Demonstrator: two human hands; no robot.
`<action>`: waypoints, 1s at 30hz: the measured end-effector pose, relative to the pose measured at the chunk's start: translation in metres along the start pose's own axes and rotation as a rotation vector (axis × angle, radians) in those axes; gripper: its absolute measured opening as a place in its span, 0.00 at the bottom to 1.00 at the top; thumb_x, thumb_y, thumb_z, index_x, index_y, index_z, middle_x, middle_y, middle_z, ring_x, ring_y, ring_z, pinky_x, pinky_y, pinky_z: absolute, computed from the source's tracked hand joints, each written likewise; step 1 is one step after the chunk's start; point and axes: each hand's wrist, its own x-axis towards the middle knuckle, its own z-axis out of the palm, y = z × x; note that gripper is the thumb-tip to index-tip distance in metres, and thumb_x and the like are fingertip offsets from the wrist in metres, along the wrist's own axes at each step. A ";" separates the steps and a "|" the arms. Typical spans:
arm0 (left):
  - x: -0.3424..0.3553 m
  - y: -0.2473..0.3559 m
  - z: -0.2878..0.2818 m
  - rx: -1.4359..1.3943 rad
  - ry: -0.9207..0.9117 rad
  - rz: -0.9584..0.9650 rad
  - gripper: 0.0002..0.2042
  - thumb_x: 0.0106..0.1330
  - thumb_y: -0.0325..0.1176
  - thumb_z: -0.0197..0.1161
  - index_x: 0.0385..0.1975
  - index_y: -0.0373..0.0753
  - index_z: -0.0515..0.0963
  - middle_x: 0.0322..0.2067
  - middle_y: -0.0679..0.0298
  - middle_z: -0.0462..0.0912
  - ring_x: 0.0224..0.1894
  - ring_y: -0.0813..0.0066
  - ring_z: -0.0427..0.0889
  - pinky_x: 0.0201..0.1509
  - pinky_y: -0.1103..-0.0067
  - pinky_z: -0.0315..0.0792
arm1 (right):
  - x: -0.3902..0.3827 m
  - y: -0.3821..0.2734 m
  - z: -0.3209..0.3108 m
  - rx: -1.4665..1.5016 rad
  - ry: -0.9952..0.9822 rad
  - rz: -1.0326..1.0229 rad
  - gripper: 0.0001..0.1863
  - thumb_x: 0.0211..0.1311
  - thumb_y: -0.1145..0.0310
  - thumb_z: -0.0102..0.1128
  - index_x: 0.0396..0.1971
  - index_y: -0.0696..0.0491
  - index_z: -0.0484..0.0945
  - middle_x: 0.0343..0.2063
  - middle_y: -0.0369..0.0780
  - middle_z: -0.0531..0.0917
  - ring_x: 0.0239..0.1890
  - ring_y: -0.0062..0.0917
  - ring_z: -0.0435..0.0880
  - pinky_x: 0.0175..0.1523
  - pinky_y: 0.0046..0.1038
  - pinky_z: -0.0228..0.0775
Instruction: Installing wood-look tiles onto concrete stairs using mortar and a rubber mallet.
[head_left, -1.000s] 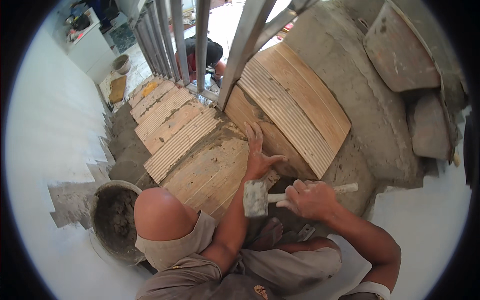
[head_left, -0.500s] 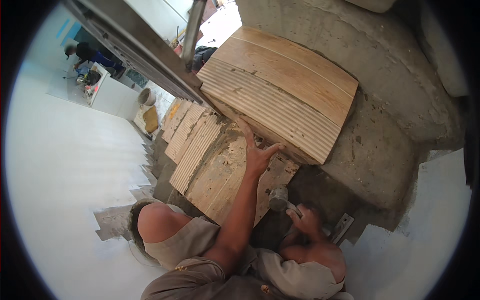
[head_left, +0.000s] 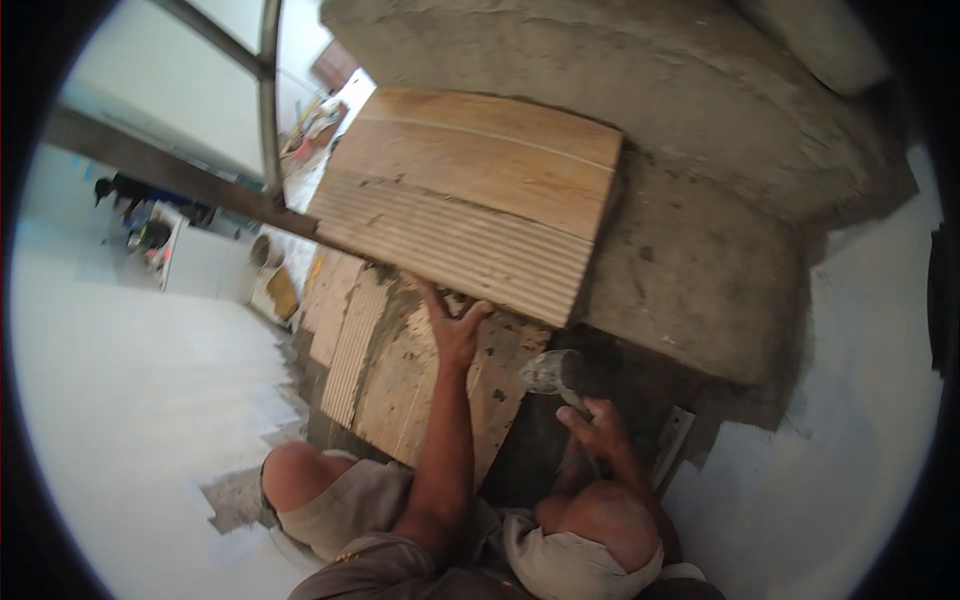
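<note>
My left hand (head_left: 457, 335) has its thumb and fingers spread against the front of a stair step, just under the ridged edge of the wood-look tread tile (head_left: 470, 250). Its fingertips partly vanish in the shadow below that edge. My right hand (head_left: 597, 428) is wrapped round the handle of a mallet with a thick greyish head (head_left: 550, 372). The mallet head hangs apart from the tread, close to the right end of the lower tiled step (head_left: 445, 395), which is spotted with mortar.
A metal railing (head_left: 170, 170) crosses the upper left. Beyond it a person (head_left: 150, 190) bends beside a white block, near a bucket (head_left: 265, 250). Bare cement (head_left: 690, 270) lies right of the tiles. A metal straightedge (head_left: 672, 445) leans right of my hand.
The view has swung, so the stairs sit further left and the railing lies flatter. My right hand has lifted the mallet a little, its head turned more sideways. My left hand stays at the step.
</note>
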 end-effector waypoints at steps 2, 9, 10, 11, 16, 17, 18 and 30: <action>-0.006 0.015 0.005 0.007 -0.020 -0.026 0.73 0.46 0.55 0.83 0.79 0.46 0.26 0.80 0.50 0.36 0.81 0.52 0.43 0.82 0.63 0.43 | -0.005 -0.009 -0.018 0.008 -0.039 -0.031 0.25 0.63 0.47 0.68 0.32 0.59 0.82 0.20 0.41 0.81 0.23 0.22 0.81 0.31 0.32 0.72; -0.025 0.031 0.019 0.484 0.086 0.538 0.75 0.42 0.67 0.80 0.80 0.45 0.29 0.79 0.45 0.28 0.81 0.41 0.35 0.79 0.48 0.47 | -0.034 -0.102 -0.052 0.636 0.098 -0.237 0.21 0.77 0.51 0.52 0.44 0.56 0.79 0.20 0.35 0.77 0.15 0.14 0.70 0.22 0.20 0.62; -0.030 0.044 0.029 0.475 0.078 0.536 0.75 0.42 0.67 0.80 0.80 0.45 0.29 0.79 0.45 0.28 0.81 0.41 0.35 0.79 0.48 0.47 | -0.031 -0.106 -0.056 0.633 0.109 -0.236 0.21 0.77 0.51 0.52 0.44 0.56 0.79 0.20 0.35 0.77 0.15 0.14 0.70 0.22 0.20 0.62; -0.036 0.058 0.039 0.551 0.067 0.550 0.73 0.41 0.66 0.81 0.80 0.44 0.34 0.79 0.43 0.27 0.81 0.40 0.34 0.79 0.49 0.47 | -0.028 -0.110 -0.060 0.665 0.212 -0.239 0.21 0.79 0.52 0.49 0.46 0.57 0.76 0.19 0.34 0.75 0.14 0.14 0.68 0.21 0.20 0.61; -0.038 0.084 0.053 0.583 0.023 0.522 0.66 0.41 0.65 0.81 0.80 0.45 0.49 0.78 0.41 0.29 0.81 0.41 0.34 0.78 0.51 0.48 | -0.015 -0.133 -0.053 0.765 0.424 -0.243 0.22 0.82 0.51 0.44 0.48 0.57 0.72 0.18 0.33 0.71 0.13 0.14 0.66 0.18 0.20 0.61; -0.038 0.085 0.052 0.570 0.027 0.513 0.65 0.41 0.64 0.81 0.79 0.45 0.52 0.78 0.42 0.28 0.81 0.41 0.34 0.78 0.51 0.48 | -0.012 -0.137 -0.049 0.796 0.404 -0.233 0.22 0.81 0.50 0.45 0.48 0.57 0.72 0.19 0.33 0.71 0.13 0.14 0.66 0.18 0.20 0.61; -0.039 0.086 0.051 0.556 0.029 0.502 0.63 0.41 0.64 0.82 0.78 0.44 0.56 0.78 0.42 0.28 0.81 0.41 0.34 0.78 0.51 0.48 | -0.011 -0.141 -0.045 0.826 0.387 -0.222 0.22 0.81 0.49 0.45 0.48 0.56 0.72 0.19 0.33 0.71 0.13 0.14 0.67 0.17 0.20 0.61; -0.039 0.085 0.058 0.513 0.044 0.520 0.59 0.39 0.59 0.84 0.74 0.45 0.62 0.78 0.40 0.28 0.81 0.41 0.36 0.79 0.52 0.48 | 0.012 -0.151 -0.023 0.673 0.349 -0.208 0.20 0.81 0.51 0.47 0.48 0.55 0.72 0.20 0.32 0.70 0.14 0.13 0.66 0.17 0.20 0.60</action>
